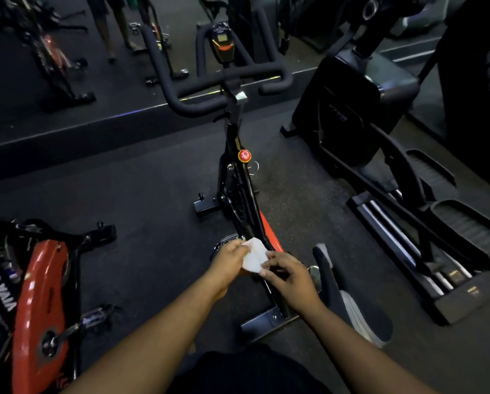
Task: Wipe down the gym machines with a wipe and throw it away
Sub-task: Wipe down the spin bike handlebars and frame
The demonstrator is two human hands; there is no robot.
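Now both hands pinching wipe point(254, 255): left hand point(229, 258), right hand point(287, 275), above bike point(239, 172) frame. Better spread flat, fresh side out, before reaching handlebars point(223, 81) ahead.

We see only part of the wipe point(254, 255); the left hand point(230, 258) and the fingers of the right hand point(287, 275) cover its edges. The spin bike point(239, 177) loses its rear frame behind our forearms, and its console point(222, 42) shows lettering too small for us to read. The red bike point(40, 311) at left runs off the picture's edge. The elliptical point(380, 155) is cut at right, and the upper corners blur into darkness.
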